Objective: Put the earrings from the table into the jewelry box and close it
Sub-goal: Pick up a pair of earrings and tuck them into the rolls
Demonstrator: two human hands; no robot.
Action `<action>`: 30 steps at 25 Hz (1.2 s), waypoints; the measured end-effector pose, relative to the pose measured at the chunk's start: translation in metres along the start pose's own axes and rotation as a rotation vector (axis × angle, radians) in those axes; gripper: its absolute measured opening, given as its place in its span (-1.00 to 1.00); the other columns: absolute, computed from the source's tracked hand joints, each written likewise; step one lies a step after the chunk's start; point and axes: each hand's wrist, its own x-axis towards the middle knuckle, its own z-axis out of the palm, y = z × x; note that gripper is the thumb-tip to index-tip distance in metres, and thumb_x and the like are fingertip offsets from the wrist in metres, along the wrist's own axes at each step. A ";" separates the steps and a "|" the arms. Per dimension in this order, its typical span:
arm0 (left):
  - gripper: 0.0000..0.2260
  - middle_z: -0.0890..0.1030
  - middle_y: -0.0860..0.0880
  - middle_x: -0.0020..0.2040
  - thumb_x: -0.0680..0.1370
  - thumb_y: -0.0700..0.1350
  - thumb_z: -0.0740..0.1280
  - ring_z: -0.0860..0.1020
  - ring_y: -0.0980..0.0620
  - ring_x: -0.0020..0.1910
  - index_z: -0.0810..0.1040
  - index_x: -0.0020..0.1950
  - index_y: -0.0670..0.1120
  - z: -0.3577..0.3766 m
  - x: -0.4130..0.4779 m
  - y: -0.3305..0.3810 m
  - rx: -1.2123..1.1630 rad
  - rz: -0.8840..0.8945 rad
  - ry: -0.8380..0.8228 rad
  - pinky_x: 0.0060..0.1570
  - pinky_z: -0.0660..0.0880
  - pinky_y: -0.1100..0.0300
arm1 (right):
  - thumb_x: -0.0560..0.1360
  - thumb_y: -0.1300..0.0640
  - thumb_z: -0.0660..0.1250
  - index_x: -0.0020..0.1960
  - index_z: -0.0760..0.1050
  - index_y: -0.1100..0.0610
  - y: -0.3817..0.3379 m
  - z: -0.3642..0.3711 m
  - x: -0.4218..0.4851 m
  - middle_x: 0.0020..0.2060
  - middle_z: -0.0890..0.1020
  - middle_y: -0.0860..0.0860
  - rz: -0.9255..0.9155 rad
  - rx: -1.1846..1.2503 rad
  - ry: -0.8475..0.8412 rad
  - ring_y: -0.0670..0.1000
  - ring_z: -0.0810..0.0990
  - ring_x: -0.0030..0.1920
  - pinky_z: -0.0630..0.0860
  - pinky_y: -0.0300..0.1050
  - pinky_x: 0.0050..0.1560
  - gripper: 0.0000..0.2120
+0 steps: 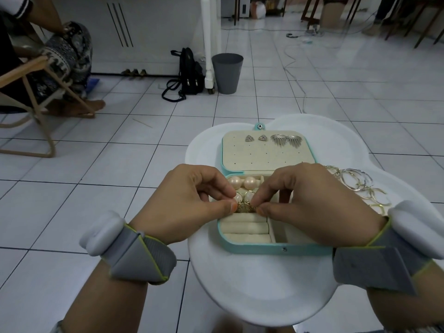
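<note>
The jewelry box (276, 249) lies open by the near edge of the counter (252, 284). My wrists are level above it and my fingers are curled. My left hand (189, 200) and right hand (310, 198) each pinch a side of the gold earrings (245, 207) between thumb and forefinger. I should lower them gently into the middle compartment without snagging the pearls behind. Toward the right edge the hoop earrings (360, 186) wait. Farthest back, studs (274, 139) sit in the lid.

Right hand (310, 195) hides part of the jewelry box (264, 251); pinched earring (245, 207) mostly covered
</note>
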 end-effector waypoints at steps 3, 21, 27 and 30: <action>-0.87 0.67 0.07 -0.36 0.31 -0.22 0.53 0.39 0.00 -0.39 0.64 -0.28 -0.01 0.000 0.000 -0.001 0.022 0.008 -0.012 -0.37 0.37 0.26 | 0.33 0.11 0.45 -0.30 0.63 -0.13 -0.001 0.001 0.001 -0.42 0.57 -0.32 0.007 -0.024 -0.001 -0.17 0.55 -0.33 0.43 -0.35 -0.22 -0.87; -0.88 0.60 0.18 -0.27 0.27 -0.03 0.37 0.49 0.05 -0.35 0.63 -0.22 0.13 0.003 0.001 0.000 0.274 0.157 -0.007 -0.26 0.52 0.10 | 0.36 0.05 0.42 -0.20 0.64 -0.16 0.002 0.002 0.002 -0.43 0.51 -0.32 -0.018 -0.106 -0.010 -0.18 0.51 -0.27 0.36 -0.34 -0.29 -0.90; -0.91 0.62 0.19 -0.30 0.27 -0.01 0.38 0.51 0.03 -0.36 0.65 -0.26 0.12 0.002 0.002 0.002 0.288 0.134 -0.008 -0.28 0.52 0.12 | 0.37 0.06 0.40 -0.19 0.64 -0.17 -0.001 0.002 0.001 -0.38 0.53 -0.27 -0.024 -0.135 -0.017 -0.21 0.49 -0.30 0.39 -0.33 -0.24 -0.88; -0.94 0.62 0.15 -0.33 0.35 -0.08 0.47 0.46 0.03 -0.41 0.67 -0.24 0.08 -0.002 0.002 0.004 0.244 0.107 -0.056 -0.39 0.38 0.40 | 0.38 0.09 0.41 -0.20 0.65 -0.11 -0.003 -0.001 -0.001 -0.40 0.55 -0.27 -0.011 -0.086 -0.016 -0.17 0.55 -0.31 0.40 -0.40 -0.28 -0.89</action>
